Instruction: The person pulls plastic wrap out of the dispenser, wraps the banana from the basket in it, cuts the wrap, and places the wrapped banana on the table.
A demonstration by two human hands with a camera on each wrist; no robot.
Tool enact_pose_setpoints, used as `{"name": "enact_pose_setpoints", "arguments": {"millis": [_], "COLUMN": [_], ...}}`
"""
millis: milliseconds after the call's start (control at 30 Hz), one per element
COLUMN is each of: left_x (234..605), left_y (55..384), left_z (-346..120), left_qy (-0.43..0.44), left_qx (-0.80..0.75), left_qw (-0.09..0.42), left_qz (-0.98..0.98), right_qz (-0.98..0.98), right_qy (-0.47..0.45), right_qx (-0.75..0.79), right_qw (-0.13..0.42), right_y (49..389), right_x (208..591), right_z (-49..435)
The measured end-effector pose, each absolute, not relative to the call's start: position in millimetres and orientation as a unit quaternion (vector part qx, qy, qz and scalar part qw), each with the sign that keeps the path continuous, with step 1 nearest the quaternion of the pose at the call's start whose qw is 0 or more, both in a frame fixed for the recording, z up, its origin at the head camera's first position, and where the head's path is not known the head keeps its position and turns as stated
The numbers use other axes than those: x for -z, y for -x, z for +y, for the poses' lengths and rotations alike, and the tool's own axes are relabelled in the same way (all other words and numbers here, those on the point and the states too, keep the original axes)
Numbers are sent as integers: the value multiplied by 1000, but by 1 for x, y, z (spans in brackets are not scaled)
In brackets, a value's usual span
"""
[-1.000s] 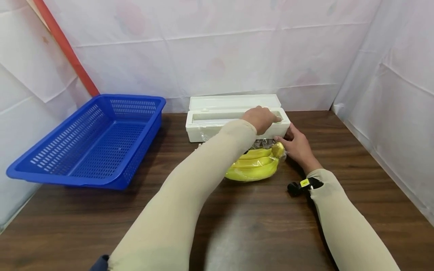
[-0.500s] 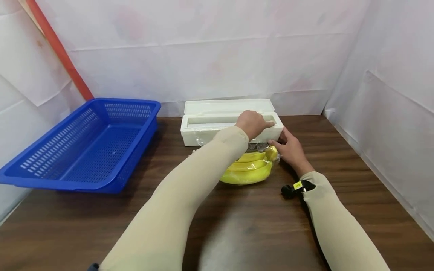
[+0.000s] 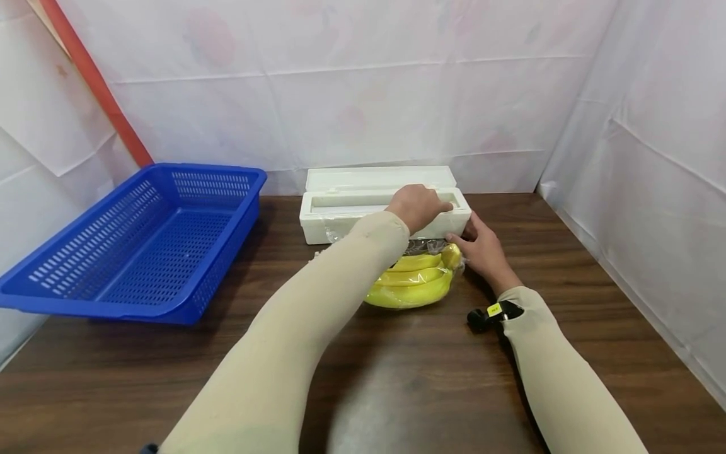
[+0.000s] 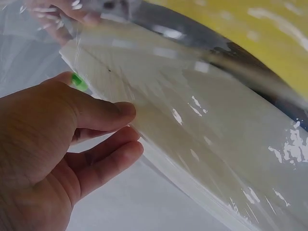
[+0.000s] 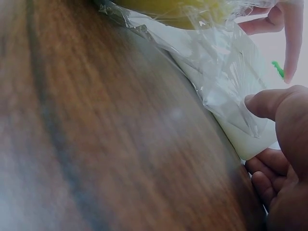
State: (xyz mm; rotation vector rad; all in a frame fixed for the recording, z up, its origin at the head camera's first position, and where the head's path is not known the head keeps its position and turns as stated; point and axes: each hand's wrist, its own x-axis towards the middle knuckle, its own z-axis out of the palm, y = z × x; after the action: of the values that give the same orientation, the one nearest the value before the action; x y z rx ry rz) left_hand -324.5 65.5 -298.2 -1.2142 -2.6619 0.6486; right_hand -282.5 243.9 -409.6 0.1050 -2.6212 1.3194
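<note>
A long white cling film dispenser (image 3: 316,230) stands at the back with its lid raised. Clear cling film (image 4: 192,103) stretches from it over a bunch of yellow bananas (image 3: 409,291), with something dark (image 3: 424,247) behind them. My left hand (image 3: 416,207) reaches across to the dispenser's right end. In the left wrist view its thumb and curled fingers pinch at the film-covered front edge, and the index finger lies by a small green slide cutter (image 4: 78,82). My right hand (image 3: 484,252) grips the dispenser's right end, thumb on the film-covered front and fingers around the corner (image 5: 248,153).
A blue plastic basket (image 3: 108,309) stands at the left. White sheeting (image 3: 351,94) hangs behind and along both sides of the brown wooden table (image 3: 420,391). A red strip (image 3: 93,75) slants down at the back left. A strapped black camera (image 3: 481,320) sits at my right wrist.
The head view has shifted, so everything sits a little further left and slightly lower in it. Both hands keep nearly the same places at the dispenser's right end.
</note>
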Motion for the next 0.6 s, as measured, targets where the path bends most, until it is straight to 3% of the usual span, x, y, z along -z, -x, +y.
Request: {"name": "enact_pose_setpoints", "arguments": {"millis": [600], "left_x": [299], "left_y": [325], "left_z": [68], "left_qy": [408], "left_qx": [-193], "left_qw": [109], "left_qz": [-886], "right_qz": [-884], "right_qy": [-35], "right_qx": [-455], "right_qw": [96], "right_y": [285], "right_x": [409], "right_z": [242]}}
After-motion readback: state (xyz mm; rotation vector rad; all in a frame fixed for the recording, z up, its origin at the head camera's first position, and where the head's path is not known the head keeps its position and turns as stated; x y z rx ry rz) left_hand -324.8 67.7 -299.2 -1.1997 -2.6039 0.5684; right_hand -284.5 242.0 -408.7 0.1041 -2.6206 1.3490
